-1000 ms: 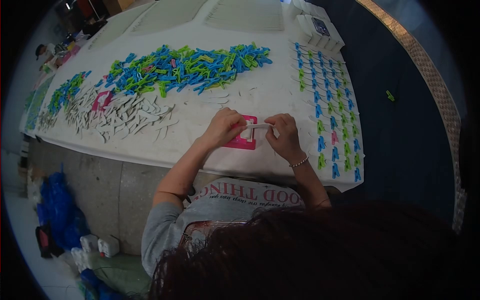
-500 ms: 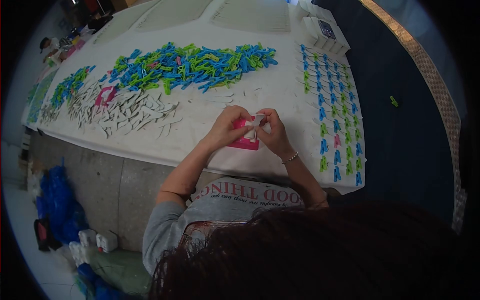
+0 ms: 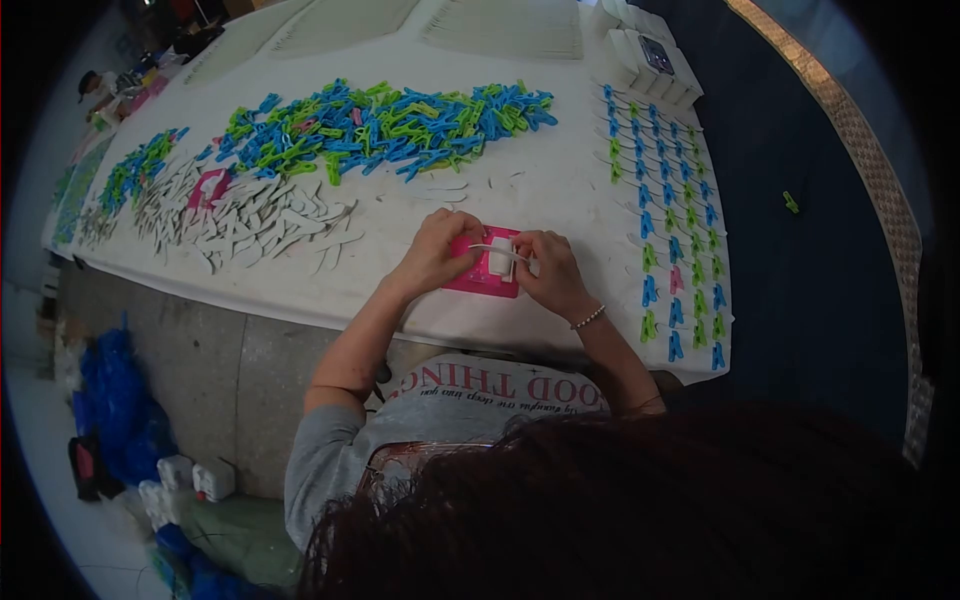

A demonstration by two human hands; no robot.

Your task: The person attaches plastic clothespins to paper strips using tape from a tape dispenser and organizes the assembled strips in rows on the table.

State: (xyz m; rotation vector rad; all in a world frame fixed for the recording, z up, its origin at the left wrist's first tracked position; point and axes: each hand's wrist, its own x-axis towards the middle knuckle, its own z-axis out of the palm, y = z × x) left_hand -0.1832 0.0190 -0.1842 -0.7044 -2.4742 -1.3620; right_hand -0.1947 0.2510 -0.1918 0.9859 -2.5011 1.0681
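Note:
A thin, white curved strip point(image 3: 498, 250) is bowed between my two hands, one end in each. My left hand point(image 3: 437, 254) pinches its left end, while the fingers of my right hand point(image 3: 553, 272) close on the other. Directly beneath lies a bright pink plate point(image 3: 463, 279) with a white block point(image 3: 502, 262) mounted on it, near the table's front edge. My hands partly cover the plate's sides. Beyond it a few loose white strips lie on the cloth.
A large heap of blue and green clothespins point(image 3: 390, 130) lies behind a pile of white strips point(image 3: 265, 225). A second pink plate point(image 3: 208, 188) sits among them. Rows of clothespins point(image 3: 675, 230) line the right edge, near white stacks bearing a phone point(image 3: 657, 57). Another person point(image 3: 98, 88) is far left.
My hands have moved apart, the left one leftward. The white piece, earlier bunched between my fingertips, is now a strip stretched across above the block, and more of the pink plate shows.

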